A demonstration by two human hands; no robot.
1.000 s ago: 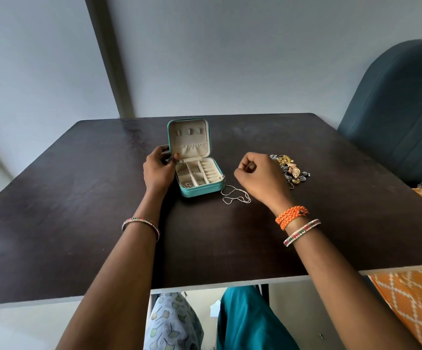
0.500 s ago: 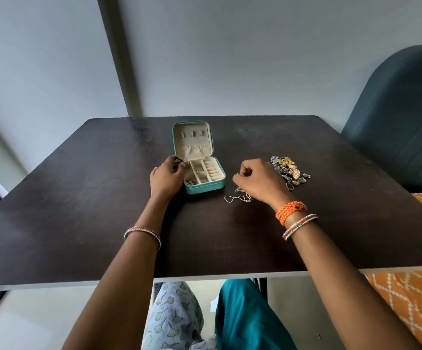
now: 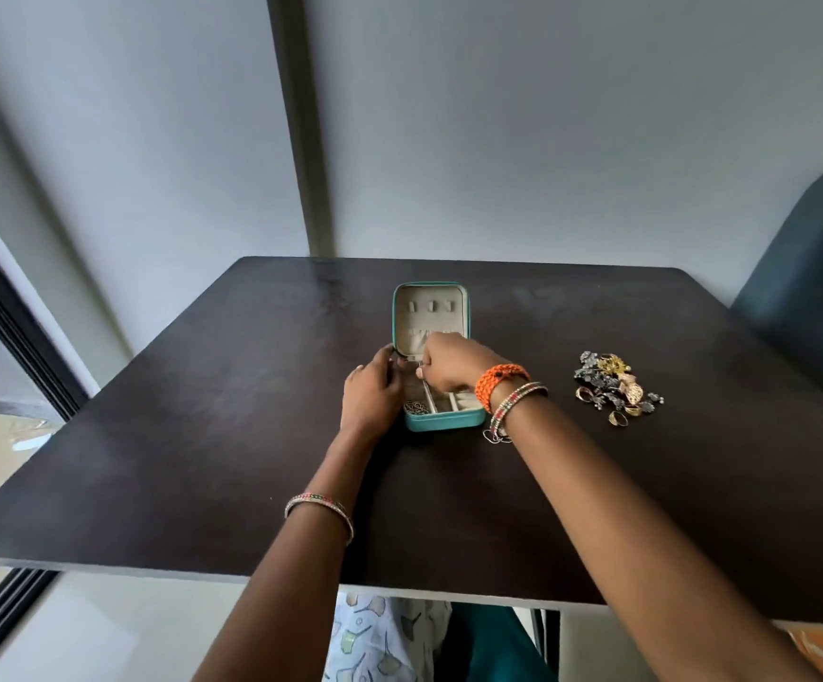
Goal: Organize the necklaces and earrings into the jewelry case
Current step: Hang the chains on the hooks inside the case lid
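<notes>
Your right hand (image 3: 448, 364) has crossed from the bare table beside the jewelry case (image 3: 441, 419) to a spot over the case itself, where half a second ago it hovered above the thin chain (image 3: 495, 437). Its fingers are now curled down near the hinge, between the upright lid and the front compartments. They look pinched on something pale and thin, but you cannot tell from here whether that is a chain end or part of the lining.

Part of the thin chain lies on the table (image 3: 202, 435), just beside the case's right front corner and under your right wrist. Whether it runs up to your fingers is hidden.

Your left hand (image 3: 372, 388) has stayed at the case's left side, fingers curled against the wall, steadying it.

The front left compartment already holds a small tangle of metal pieces. The pile of earrings and rings (image 3: 613, 386) sits well apart to the right, untouched.

So you seem to be mid-placement of 1 necklace. Most of the sorting is ahead of you, and the trailing chain could snag on the case edge.
</notes>
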